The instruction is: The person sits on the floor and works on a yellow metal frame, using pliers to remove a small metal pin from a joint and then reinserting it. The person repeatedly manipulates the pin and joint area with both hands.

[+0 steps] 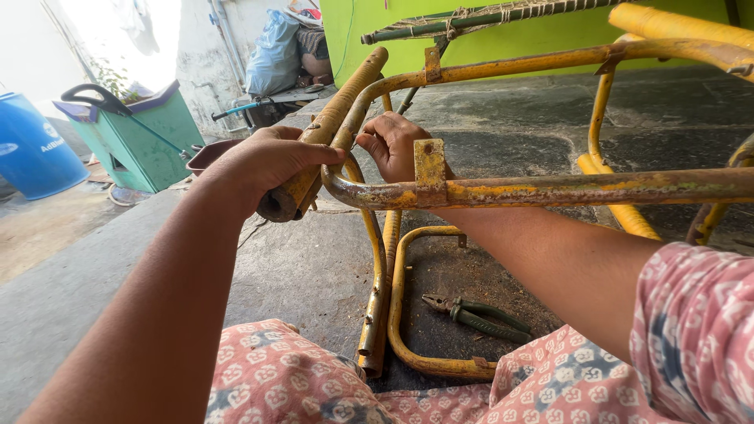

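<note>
A rusty yellow tubular metal frame [550, 188] stands in front of me on the stone floor. My left hand [271, 161] grips the end of a thick yellow tube [345, 98] where it meets the frame's bent corner. My right hand [397, 145] reaches through the frame from behind the front bar, its fingers curled at the same corner; whether it holds anything small is hidden. A pair of green-handled pliers [477, 316] lies on the floor below, inside a curved loop of the frame.
A green bin [137, 133] and a blue barrel [31, 149] stand at the left. Bags and clutter [279, 55] sit by the far wall, next to a bright green wall [518, 35]. My knees in pink patterned cloth [283, 381] fill the bottom.
</note>
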